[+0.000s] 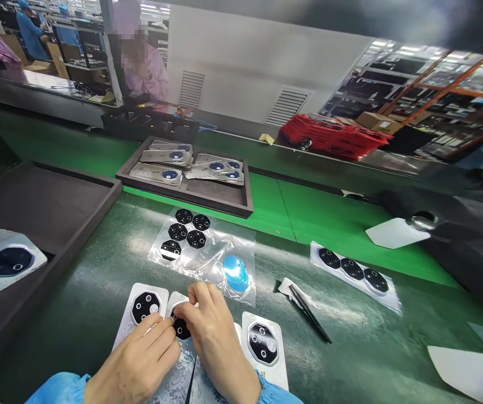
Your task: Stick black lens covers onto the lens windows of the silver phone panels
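Observation:
Several phone back covers lie side by side at the front of the green bench, each with a black octagonal camera piece. My left hand (138, 356) has curled fingers, its fingertips at the near-left edge of the octagonal camera piece (180, 328) on the second cover. From the right, my right hand (214, 334) bends over the same piece, thumb and fingers closed together at its upper edge. Whatever sits between the fingertips is too small to make out. The leftmost cover (127, 320) is partly behind my left hand; the rightmost cover (276, 359) lies beside my right wrist.
Beyond my hands lies a clear plastic sheet (212, 252) with black octagonal pieces and a blue disc (236, 273). Black tweezers (311, 314) rest on white tissue. A strip (317, 255) holds three octagonal pieces. Covers fill a dark tray (214, 196); another tray (94, 216) stands left.

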{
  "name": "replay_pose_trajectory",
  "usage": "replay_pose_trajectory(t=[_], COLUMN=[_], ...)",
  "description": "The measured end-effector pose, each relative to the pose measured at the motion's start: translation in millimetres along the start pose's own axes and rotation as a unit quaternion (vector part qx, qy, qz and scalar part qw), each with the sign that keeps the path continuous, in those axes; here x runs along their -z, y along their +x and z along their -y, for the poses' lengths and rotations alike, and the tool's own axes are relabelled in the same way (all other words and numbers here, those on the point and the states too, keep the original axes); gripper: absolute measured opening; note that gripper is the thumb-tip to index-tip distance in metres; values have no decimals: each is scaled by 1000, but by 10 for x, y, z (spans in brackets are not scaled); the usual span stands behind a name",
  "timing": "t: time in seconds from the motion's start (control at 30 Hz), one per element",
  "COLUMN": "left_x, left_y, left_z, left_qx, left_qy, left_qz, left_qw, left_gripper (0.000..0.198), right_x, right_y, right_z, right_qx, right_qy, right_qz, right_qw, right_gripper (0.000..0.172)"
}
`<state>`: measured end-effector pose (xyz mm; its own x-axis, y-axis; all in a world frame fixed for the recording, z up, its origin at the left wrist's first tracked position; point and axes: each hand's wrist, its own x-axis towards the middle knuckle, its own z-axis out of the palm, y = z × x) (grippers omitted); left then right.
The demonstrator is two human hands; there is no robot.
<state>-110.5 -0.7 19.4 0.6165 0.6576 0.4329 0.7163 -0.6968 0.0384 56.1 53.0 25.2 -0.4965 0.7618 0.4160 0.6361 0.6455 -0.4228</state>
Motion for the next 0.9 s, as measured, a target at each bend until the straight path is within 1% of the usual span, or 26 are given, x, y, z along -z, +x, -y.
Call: replay_pose_trajectory(t=[0.1, 0.2, 0.37, 0.5, 0.6, 0.73, 0.8, 0.87, 0.9], left_x=[17, 31, 22, 9, 13, 18, 15, 12, 13], left_y=[24, 41, 28, 20, 27, 27, 18, 8, 6], left_z=[9, 10, 4, 6, 6, 3, 2, 2, 2], left_qx=[-1, -3, 1, -1, -1, 6, 5, 3, 4], left_qy=[-2, -4, -7, -32, -24, -36, -38, -36, -38], left_qz=[-6, -6, -8, -9, -9, 6, 11, 13, 14], left_qw=[1000, 1000, 1000, 999, 1000, 999, 999, 999, 999], left_gripper=[30, 31, 29, 30, 29, 26, 24, 24, 24], right_x=[48, 46, -22, -13, -5, -36, -58, -43, -11], right_y=[2, -12, -37, -28, -25, -28, -15, 15, 33], right_z=[2, 17, 34, 20, 8, 2, -9, -41, -66], right_qx=[-10, -19, -3, -12, 9, -4, 7, 6, -9], right_qy=[19, 17, -9, 5, -3, 4, -2, 27, 65], right_qz=[-10, -20, 36, 1, 7, 4, 1, 8, 7], right_qw=[1000, 999, 999, 1000, 1000, 1000, 1000, 1000, 998], right_gripper=[23, 24, 19, 24, 21, 21, 23, 24, 24])
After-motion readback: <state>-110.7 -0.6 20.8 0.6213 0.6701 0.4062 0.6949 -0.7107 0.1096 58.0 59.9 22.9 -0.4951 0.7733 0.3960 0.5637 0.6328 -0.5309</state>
